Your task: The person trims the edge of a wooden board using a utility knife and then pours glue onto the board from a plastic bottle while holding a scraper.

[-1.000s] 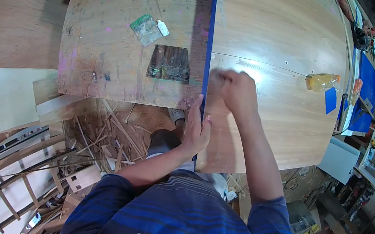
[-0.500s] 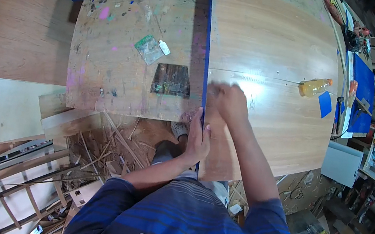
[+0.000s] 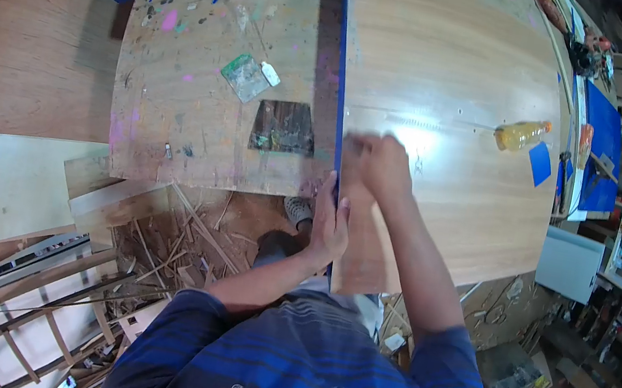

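So the wood-faced panel point(image 3: 472, 65) lay flat over the right side of the paint-spotted tabletop point(image 3: 199, 122), blue edge point(image 3: 341, 76) facing left, near end poking out past the tabletop toward the person. The left hand point(image 3: 330, 230) was spread along that edge, fingers straight, thumb apart on the wood side. The right hand point(image 3: 386, 169) was curled by the edge just farther up, but blurry, so no clue whether it pinched anything.

Stuff that could've gone wrong, imo: a slip of the right hand toward the body could've caught the left fingertips, being that close. Leaning hard on the overhanging end might've shifted the panel. And the yellowish bottle point(image 3: 522, 136) lay on its side near the blue square point(image 3: 539, 164), so a jolt could've sent it rolling.
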The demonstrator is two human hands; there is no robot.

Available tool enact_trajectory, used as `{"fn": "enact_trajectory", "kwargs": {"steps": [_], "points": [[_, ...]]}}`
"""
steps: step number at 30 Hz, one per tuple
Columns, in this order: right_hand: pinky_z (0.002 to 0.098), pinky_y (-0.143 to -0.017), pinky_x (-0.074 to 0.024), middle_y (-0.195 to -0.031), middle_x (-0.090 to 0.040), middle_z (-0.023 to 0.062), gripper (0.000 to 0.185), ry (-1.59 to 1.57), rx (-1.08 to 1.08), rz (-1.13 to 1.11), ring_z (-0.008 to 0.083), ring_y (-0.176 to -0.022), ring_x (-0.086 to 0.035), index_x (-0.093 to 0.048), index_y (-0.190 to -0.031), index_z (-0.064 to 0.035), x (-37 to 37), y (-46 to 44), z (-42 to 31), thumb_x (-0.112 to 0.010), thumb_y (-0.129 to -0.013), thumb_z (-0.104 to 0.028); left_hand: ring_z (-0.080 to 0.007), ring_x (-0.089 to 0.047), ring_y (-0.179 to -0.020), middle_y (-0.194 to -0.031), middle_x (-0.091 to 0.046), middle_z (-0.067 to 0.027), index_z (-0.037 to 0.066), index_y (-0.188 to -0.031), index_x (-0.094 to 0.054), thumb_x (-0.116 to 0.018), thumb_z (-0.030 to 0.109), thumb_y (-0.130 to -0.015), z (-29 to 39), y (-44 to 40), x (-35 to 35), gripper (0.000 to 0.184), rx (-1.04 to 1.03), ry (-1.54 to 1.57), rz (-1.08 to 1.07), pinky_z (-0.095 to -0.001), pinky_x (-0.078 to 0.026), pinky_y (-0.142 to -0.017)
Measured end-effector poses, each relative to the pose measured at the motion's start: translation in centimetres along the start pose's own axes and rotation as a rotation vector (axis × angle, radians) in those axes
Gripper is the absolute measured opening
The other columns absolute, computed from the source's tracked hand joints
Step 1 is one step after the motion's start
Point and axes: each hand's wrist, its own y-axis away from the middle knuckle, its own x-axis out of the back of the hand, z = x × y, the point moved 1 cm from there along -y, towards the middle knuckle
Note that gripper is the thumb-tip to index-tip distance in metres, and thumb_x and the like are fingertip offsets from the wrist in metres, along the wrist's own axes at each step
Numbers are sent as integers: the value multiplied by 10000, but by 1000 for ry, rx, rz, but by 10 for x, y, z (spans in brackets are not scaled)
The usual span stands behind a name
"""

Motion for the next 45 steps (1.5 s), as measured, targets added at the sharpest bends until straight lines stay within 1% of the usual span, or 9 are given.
{"fn": "enact_trajectory", "kwargs": {"steps": [5,12,16,23,24,27,31,37,45], "points": [[511,-907,-618,-1065,-753,279,274,1,114,-52,461,-984,-745,-855,-1159,-125,-3,15,15,-696,-961,-227,-475,-408,-1535,-1627,-408,-332,-112,-1647,-301,-449,181,-1164,-1,2,-2,584,16,96,14,-511,-310,-1292],[520,-969,-605,-1020,-754,266,289,31,-10,51,437,-1040,-743,-862,-1163,-166,-4,-15,2,-707,-974,-321,-478,-418,-1523,-1619,-415,-334,-124,-1641,-303,-447,201,-1168,-5,0,-4,592,22,79,-5,-512,-327,-1282],[536,-918,-620,-1040,-749,277,278,-11,57,-10,469,-986,-745,-862,-1173,-183,-6,33,3,-697,-967,-270,-480,-417,-1521,-1626,-403,-336,-126,-1640,-300,-426,227,-1177,-2,-5,-3,596,-8,76,9,-512,-331,-1279],[538,-891,-623,-1038,-755,252,244,34,31,63,443,-970,-754,-860,-1117,-152,-5,10,-1,-701,-982,-278,-478,-407,-1531,-1637,-393,-332,-117,-1647,-293,-437,258,-1183,1,2,-2,614,18,78,0,-511,-328,-1283],[529,-892,-625,-1033,-749,255,256,32,135,26,446,-969,-753,-860,-1162,-184,-12,23,17,-703,-981,-273,-477,-404,-1534,-1637,-395,-331,-115,-1648,-293,-442,257,-1182,2,0,-1,614,30,92,-2,-511,-326,-1284],[510,-876,-614,-994,-754,287,300,19,66,41,446,-929,-742,-859,-1188,-157,-11,35,18,-620,-1006,-164,-478,-404,-1537,-1637,-398,-333,-111,-1647,-298,-445,230,-1179,-3,-1,-4,597,42,67,-3,-514,-323,-1286],[513,-896,-609,-995,-757,281,318,7,64,141,438,-962,-737,-861,-1190,-171,-8,-5,5,-617,-988,-150,-486,-415,-1527,-1636,-400,-336,-112,-1641,-306,-442,198,-1176,1,-3,-4,575,3,42,-2,-518,-319,-1287],[511,-899,-606,-1004,-749,287,344,5,93,67,430,-977,-732,-862,-1192,-183,-19,28,27,-610,-964,-129,-492,-422,-1520,-1620,-421,-344,-119,-1626,-332,-451,160,-1160,0,0,-3,555,3,36,11,-520,-316,-1286],[511,-912,-603,-1043,-756,248,329,-2,175,26,435,-987,-731,-848,-1219,-179,-21,5,36,-613,-995,-127,-499,-397,-1542,-1614,-431,-357,-123,-1626,-339,-468,119,-1122,4,-3,0,574,17,-9,-11,-549,-287,-1298]]}}
